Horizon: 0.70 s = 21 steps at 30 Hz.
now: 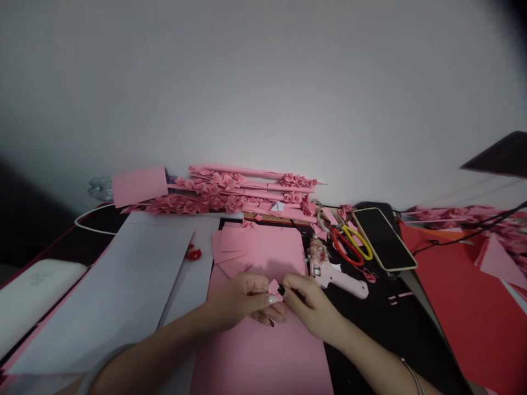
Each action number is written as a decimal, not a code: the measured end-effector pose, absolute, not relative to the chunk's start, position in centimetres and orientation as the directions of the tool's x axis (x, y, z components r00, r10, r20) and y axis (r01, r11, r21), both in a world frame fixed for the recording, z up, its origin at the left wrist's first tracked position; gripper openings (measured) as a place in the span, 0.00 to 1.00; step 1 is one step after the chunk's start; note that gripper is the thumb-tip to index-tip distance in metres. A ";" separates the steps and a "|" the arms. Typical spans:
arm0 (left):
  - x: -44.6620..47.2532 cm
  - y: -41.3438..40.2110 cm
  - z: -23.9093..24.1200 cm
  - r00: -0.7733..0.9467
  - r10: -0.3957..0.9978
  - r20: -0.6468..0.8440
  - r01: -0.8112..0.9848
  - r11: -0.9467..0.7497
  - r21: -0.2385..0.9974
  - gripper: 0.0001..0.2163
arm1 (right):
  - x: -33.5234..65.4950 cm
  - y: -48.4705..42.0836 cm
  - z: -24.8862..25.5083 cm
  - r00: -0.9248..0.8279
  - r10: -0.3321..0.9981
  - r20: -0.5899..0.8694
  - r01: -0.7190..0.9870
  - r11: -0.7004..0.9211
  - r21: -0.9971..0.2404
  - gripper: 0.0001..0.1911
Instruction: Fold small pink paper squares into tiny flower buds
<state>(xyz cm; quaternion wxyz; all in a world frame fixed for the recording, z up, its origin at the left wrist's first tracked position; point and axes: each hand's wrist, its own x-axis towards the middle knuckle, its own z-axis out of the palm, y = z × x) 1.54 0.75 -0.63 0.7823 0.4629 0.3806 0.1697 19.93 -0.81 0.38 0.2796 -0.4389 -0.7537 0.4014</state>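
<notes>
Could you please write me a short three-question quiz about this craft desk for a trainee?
1. True or false: both hands pinch the small folded pink paper piece.
2. What lies directly right of the right hand: A) pink plastic glue gun, B) black smartphone with pale case, C) a stapler?
3. Fill in: the scissors have one red handle and one ____ handle.

Key: 1 true: left hand and right hand meet on it. 2 A. 3 yellow.
</notes>
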 end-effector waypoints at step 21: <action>1.7 0.5 0.0 0.681 0.607 -0.409 0.110 0.467 0.878 0.12 | 20.2 -0.5 0.3 -0.545 0.835 -0.074 0.368 0.159 -0.916 0.22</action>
